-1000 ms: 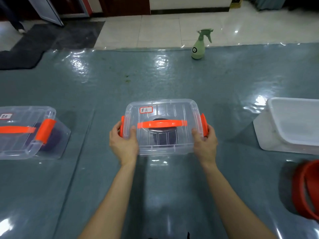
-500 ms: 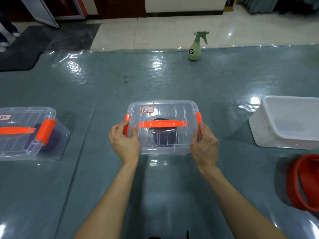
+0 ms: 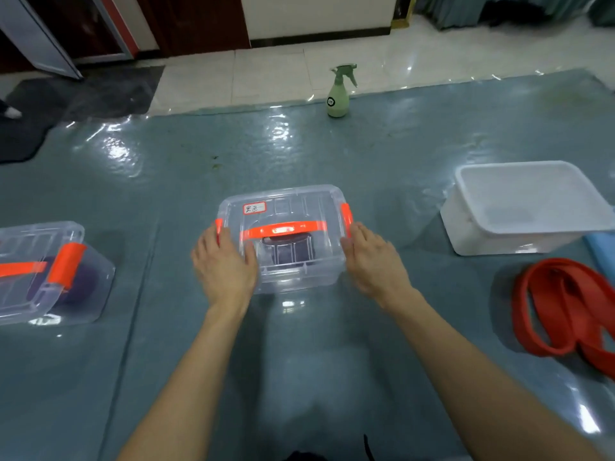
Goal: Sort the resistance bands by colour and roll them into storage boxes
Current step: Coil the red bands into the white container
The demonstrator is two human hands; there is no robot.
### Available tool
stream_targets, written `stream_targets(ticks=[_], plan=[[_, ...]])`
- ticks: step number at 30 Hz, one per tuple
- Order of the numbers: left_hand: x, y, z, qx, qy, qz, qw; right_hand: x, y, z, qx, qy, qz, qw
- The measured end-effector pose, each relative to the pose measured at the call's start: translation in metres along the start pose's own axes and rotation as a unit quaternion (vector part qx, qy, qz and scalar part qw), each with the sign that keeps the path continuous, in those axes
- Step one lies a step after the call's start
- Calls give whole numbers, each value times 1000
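A clear storage box (image 3: 293,207) with an orange handle, orange side clasps and a small label stands on the grey-green mat in front of me. A dark rolled band (image 3: 289,251) lies inside under the closed lid. My left hand (image 3: 224,267) rests on the box's front left corner, fingers against the left clasp and thumb on the lid. My right hand (image 3: 372,261) lies along the right side with relaxed fingers reaching just below the right clasp. Loose red resistance bands (image 3: 565,304) lie in a heap at the right.
A second clear box (image 3: 33,241) holding a purple rolled band (image 3: 83,281) sits at the left edge. A white open bin (image 3: 466,174) stands at the right, with a blue strip (image 3: 602,251) beside it. A green spray bottle (image 3: 337,94) stands at the mat's far edge.
Both orange side clasps have been folded in against the lid. My hands have eased back from gripping the sides. The view has shifted, showing more of the red bands.
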State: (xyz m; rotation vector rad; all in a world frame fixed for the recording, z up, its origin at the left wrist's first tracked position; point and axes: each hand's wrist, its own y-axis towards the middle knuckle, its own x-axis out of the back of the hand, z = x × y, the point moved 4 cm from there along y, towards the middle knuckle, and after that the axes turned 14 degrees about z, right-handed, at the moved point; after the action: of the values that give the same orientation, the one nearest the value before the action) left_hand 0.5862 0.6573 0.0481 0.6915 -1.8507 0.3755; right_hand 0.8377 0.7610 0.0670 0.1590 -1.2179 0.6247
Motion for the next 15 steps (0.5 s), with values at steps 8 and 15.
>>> stream_targets(ticks=[8,15], plan=[[-90,-118,-184,-355,82,93,927,5,-93,-155,-94,-52,30,994],[-238,-213,-284,-288,150,336,884,28,-177,-350,-168,-35,-50,984]])
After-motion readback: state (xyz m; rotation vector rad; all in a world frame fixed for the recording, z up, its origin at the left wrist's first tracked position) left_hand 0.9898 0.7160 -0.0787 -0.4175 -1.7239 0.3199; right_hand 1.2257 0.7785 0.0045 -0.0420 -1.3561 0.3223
